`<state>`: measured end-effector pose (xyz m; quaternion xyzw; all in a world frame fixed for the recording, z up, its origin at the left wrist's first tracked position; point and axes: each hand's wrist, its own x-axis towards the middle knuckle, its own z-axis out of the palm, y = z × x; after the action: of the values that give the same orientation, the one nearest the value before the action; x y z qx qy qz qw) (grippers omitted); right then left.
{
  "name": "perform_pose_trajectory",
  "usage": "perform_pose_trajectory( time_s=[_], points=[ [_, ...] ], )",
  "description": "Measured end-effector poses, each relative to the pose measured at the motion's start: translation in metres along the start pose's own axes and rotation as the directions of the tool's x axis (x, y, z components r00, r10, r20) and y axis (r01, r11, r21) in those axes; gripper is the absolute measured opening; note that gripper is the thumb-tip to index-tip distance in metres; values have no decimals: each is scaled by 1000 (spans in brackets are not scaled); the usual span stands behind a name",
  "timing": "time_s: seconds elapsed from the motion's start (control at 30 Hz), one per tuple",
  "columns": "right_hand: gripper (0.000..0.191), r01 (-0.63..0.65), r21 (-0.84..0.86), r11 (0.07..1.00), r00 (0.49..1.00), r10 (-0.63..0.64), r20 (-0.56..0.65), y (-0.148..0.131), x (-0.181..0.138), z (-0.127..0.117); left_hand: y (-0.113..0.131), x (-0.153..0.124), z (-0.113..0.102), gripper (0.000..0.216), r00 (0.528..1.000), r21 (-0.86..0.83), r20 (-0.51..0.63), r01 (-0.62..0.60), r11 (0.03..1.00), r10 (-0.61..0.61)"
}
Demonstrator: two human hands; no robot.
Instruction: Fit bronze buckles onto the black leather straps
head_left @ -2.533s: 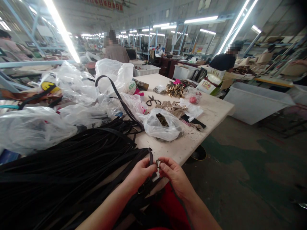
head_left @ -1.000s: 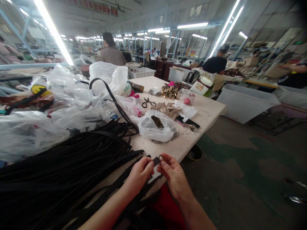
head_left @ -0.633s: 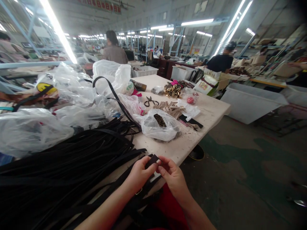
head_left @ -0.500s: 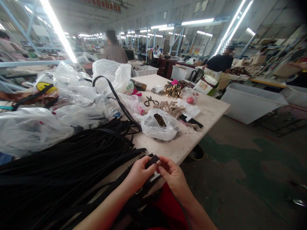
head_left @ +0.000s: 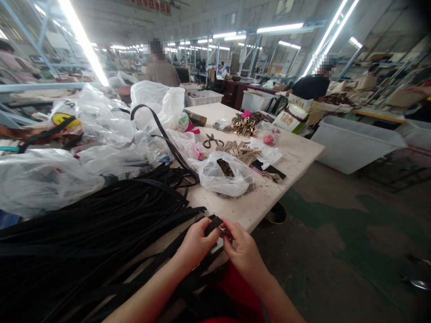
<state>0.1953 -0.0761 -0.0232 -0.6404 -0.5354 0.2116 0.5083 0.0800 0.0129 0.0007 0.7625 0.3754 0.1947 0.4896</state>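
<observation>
Both hands, left hand (head_left: 197, 242) and right hand (head_left: 243, 251), pinch black strap end (head_left: 214, 224) with closed fingers

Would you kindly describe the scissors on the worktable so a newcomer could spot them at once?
Start at the pale worktable and look past the clear plastic bag lying near its middle. Just beyond, left of the heap of tan strap pieces, lie the scissors. They are small and black, the only tool with two looped handles there.
</observation>
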Motion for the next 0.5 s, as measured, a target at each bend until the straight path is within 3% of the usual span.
perform_pose_trajectory(
  time_s=[0.33, 0.5],
  points=[
    [48, 43, -12, 999, 998, -43, 50, 3, 1, -3, -8, -2, 4, 23, 998, 79, 67, 10, 997, -15],
    [32, -165, 71, 984, 985, 160, 69, -1, 0, -7, -8, 2, -2, 19, 999, -7, 26, 23, 1000, -23]
  ],
)
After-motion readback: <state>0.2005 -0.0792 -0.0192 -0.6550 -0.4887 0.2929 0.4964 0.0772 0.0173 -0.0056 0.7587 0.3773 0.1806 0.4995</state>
